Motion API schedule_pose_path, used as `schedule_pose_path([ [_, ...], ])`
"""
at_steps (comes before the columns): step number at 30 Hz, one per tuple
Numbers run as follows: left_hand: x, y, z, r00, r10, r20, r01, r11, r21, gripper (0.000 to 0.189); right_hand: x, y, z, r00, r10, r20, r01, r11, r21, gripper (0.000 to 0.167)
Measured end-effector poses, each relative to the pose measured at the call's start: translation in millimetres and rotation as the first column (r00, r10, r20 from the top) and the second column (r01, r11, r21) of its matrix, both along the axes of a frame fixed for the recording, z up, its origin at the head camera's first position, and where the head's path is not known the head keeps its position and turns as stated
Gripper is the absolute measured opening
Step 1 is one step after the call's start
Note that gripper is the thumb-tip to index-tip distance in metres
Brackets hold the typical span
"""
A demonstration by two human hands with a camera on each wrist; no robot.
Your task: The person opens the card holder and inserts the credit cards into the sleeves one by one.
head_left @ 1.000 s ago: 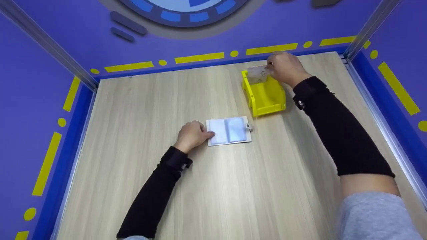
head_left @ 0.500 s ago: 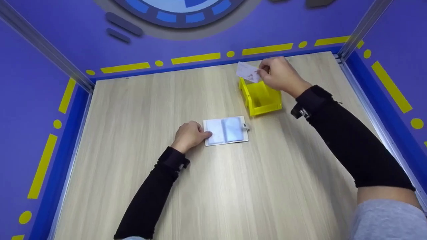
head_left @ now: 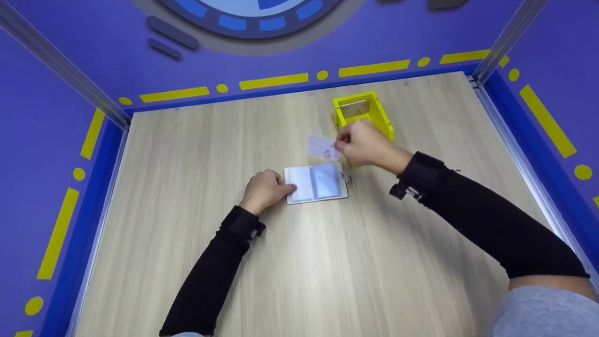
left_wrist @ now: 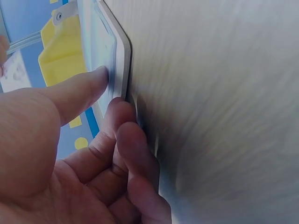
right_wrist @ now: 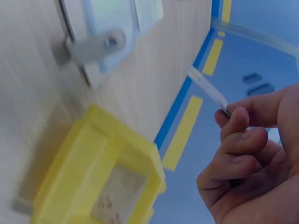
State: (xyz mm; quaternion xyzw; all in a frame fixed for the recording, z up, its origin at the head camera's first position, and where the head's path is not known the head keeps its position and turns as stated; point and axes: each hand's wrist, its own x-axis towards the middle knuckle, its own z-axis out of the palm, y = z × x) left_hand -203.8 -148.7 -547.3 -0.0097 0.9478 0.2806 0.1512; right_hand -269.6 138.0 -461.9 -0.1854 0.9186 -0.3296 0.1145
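An open card holder [head_left: 302, 184] with clear plastic sleeves lies flat on the table. My left hand [head_left: 266, 189] pinches its left edge, the thumb on the sleeve and a fingertip at the rim, as the left wrist view shows. A snap strap [right_wrist: 96, 47] sticks out from the holder's right side. Between thumb and forefinger, my right hand [head_left: 367, 144] pinches a pale printed card [head_left: 322, 146] by its right end, just above the holder's far edge. Behind that hand stands a yellow bin [head_left: 383, 116], partly covered by it. Another card [right_wrist: 119, 193] leans inside the bin's back wall.
The wood-grain table [head_left: 201, 150] carries the holder and the bin. Blue panels with yellow marks [head_left: 273, 81] wall it in at the back and both sides, joined by metal corner posts [head_left: 510, 40].
My right hand has drawn the card up out of the yellow bin and brought it toward me, close to the card holder. The left hand keeps its place on the holder.
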Motion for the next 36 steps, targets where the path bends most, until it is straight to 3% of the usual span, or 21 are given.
schedule_pose_path([
  [9,1.1,1.0,-2.7,1.000,0.013,0.027,-0.014,1.000,0.007,0.048,24.1,-14,-34.5,0.994,-0.031,0.109,0.016,0.991,0.133,0.023],
  [16,0.7,-0.1,-3.0,1.000,0.015,0.016,-0.015,1.000,0.000,0.049,26.0,-16,-36.0,0.974,-0.040,0.221,-0.019,0.966,0.257,0.027],
  [25,1.0,1.1,0.0,1.000,0.019,0.022,-0.019,1.000,-0.008,0.048,25.7,-14,-44.9,0.938,-0.075,0.338,-0.021,0.962,0.272,0.038],
  [36,1.2,0.0,-0.1,1.000,0.011,0.012,-0.011,1.000,0.012,0.049,28.0,-10,-46.0,0.927,0.041,0.372,-0.115,0.977,0.179,0.039],
])
